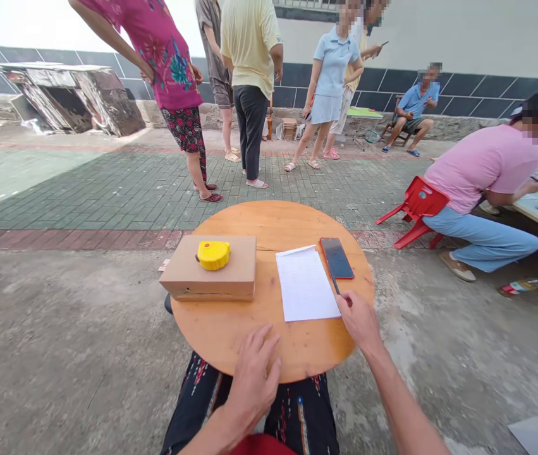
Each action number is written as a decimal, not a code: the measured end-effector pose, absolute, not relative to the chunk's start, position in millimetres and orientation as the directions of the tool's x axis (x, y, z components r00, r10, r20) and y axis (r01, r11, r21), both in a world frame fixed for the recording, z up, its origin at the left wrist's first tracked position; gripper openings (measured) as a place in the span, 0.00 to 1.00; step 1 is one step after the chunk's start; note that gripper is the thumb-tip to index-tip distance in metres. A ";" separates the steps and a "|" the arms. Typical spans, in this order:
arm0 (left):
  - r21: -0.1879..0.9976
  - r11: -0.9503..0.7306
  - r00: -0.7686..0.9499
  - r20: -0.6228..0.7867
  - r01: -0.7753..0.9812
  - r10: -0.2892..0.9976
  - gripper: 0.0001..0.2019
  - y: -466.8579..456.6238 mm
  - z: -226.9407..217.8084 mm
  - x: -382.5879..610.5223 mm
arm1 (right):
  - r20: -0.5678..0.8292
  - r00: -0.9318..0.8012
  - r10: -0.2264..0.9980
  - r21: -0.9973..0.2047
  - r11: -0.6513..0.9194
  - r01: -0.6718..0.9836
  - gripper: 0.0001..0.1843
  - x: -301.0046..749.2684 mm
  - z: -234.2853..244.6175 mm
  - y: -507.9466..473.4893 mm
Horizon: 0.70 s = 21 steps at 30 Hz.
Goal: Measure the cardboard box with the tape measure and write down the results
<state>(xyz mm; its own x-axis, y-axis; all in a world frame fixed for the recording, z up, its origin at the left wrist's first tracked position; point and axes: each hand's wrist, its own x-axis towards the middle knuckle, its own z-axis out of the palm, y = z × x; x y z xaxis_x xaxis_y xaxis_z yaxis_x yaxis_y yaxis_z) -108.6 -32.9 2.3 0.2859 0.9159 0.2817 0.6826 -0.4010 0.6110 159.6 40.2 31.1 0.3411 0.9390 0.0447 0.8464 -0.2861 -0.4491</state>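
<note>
Left hand (256, 366) empty, fingers loosely spread; right hand (360, 321) pinches pen (334, 284) at paper (305, 285), four o'clock; light grip suits.

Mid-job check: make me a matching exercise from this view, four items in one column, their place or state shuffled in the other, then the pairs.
1. tape measure
2. phone
3. dark pen
4. left hand

A. over the round table, at its near edge
B. in the right hand
C. on top of the cardboard box
D. red-rimmed, lying flat

Pairs: 1-C, 2-D, 3-B, 4-A
</note>
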 end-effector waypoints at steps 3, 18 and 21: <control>0.557 -0.434 0.357 0.248 0.708 0.901 0.24 -18.3 -0.4 -91.0 | 0.065 0.350 0.935 -0.491 -0.275 0.827 0.15 166.2 19.1 31.3; 0.413 -0.442 0.353 0.276 0.796 0.894 0.26 -1.6 -20.3 -92.9 | 0.213 0.308 0.927 -0.729 -0.059 0.682 0.08 161.6 -15.8 13.0; 0.451 -0.428 0.333 0.278 0.783 0.901 0.27 1.3 -19.6 -92.9 | 0.205 0.309 0.929 -0.757 -0.050 0.652 0.04 163.1 -17.5 12.1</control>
